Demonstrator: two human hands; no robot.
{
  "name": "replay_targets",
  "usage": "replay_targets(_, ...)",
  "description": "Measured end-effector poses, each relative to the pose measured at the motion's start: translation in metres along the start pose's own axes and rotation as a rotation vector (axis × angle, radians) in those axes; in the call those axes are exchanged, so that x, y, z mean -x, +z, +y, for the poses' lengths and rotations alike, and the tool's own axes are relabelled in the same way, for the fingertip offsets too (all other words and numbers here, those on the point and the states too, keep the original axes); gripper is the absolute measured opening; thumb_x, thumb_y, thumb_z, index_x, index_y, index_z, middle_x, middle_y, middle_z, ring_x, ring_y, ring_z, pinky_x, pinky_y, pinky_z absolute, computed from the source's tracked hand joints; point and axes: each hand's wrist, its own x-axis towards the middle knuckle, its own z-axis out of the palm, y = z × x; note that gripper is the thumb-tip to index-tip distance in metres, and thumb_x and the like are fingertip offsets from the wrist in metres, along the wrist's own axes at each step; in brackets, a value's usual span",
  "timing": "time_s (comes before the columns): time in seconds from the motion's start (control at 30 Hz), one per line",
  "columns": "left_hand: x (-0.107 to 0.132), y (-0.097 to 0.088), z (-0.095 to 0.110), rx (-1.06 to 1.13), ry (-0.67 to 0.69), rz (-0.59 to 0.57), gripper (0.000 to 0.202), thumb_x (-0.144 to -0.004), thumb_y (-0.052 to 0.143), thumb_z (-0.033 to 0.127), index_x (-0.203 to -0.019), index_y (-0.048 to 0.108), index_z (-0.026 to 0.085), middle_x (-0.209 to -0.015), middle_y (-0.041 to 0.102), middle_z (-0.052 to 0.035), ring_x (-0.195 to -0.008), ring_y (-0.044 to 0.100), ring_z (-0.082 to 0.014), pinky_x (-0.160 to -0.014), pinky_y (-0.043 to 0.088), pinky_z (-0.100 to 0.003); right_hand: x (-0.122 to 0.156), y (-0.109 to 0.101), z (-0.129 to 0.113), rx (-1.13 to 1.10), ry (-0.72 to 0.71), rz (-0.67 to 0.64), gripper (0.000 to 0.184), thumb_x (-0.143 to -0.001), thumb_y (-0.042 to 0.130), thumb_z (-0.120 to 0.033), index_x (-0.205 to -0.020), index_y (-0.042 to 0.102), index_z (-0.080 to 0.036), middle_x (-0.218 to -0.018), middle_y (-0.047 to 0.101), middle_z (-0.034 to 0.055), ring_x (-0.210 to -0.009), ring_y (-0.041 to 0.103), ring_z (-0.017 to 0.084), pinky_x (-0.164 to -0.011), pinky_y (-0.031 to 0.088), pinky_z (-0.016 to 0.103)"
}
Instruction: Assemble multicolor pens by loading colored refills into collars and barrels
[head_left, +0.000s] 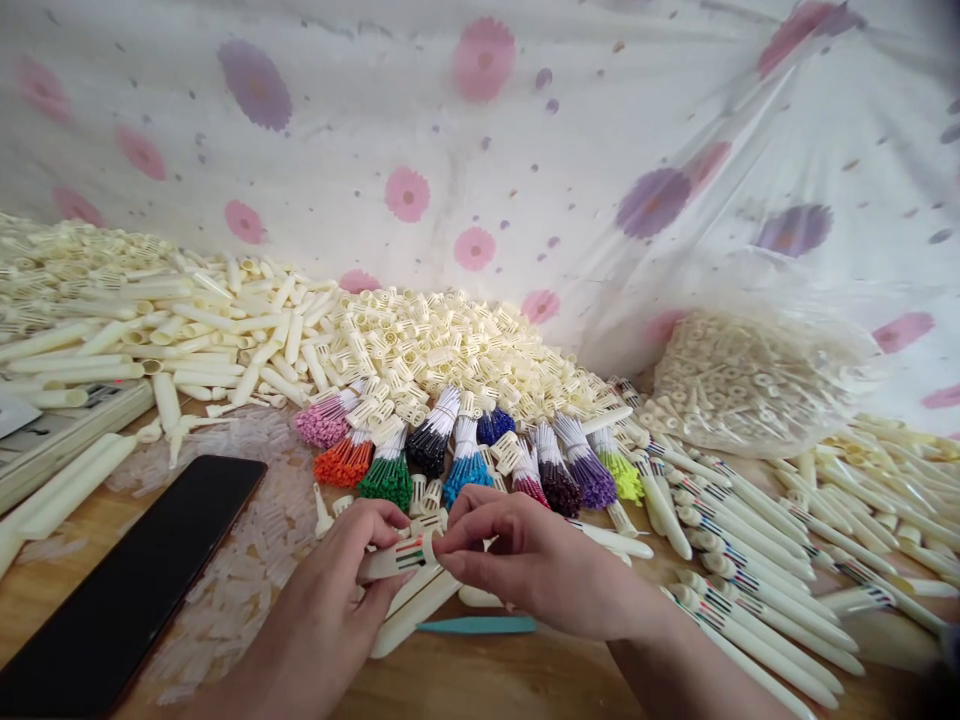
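Beyond the slim turquoise stick (pixel 476 625), our left hand (pixel 334 575) grips a cream slotted plastic tube (pixel 394 562), pointing at our pinched right hand (pixel 521 550)!

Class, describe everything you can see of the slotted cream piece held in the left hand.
The slotted piece is cream, rounded and looks like smooth plastic. Coloured strips, orange and green among them, show in its narrow lengthwise slots, beside a pale ring-like end. It lies nearly level, that end turned right and slightly higher in the picture. The left hand grips it, hiding part of its length; the right hand is at the ringed end, its exact contact unclear.
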Motion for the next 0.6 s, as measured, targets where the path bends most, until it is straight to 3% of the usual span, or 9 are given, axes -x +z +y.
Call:
replay_targets(0.13,-0.004,-0.003,0.004,0.028,-0.052,0.0,0.008,-0.076,0.054,0.018,-0.077,0.05,0.025,-0.104,0.062,-0.0036,-0.097,0.061,-0.0236,-0.084,0.048,-0.039,0.0,0.004,0.001,-0.069,0.061,0.026,0.012,-0.081,0.061,-0.024,-0.083,0.068,-0.015,-0.087,0.05,0.0005,-0.055,0.042,0.005,-0.045,0.034,0.019)
replay_targets(0.27,-0.007,-0.005,0.011,0.136,-0.137,-0.053,0.005,-0.075,0.056,0.024,-0.075,0.051,0.023,-0.095,0.063,-0.0048,-0.089,0.062,-0.0246,-0.079,0.049,-0.039,-0.001,0.011,0.002,-0.017,0.029,0.108,0.014,-0.081,0.061,-0.027,-0.085,0.069,-0.015,-0.089,0.051,0.0027,-0.064,0.046,0.007,-0.049,0.037,0.019)
replay_targets(0.6,-0.011,-0.003,0.009,0.215,-0.227,-0.141,0.012,-0.073,0.061,0.028,-0.081,0.055,0.021,-0.083,0.067,-0.0038,-0.084,0.063,-0.0269,-0.073,0.048,-0.038,-0.006,0.017,0.001,-0.215,0.185,0.158,0.008,-0.075,0.063,-0.021,-0.075,0.065,-0.013,-0.085,0.046,-0.0003,-0.052,0.043,0.003,-0.044,0.036,0.019)
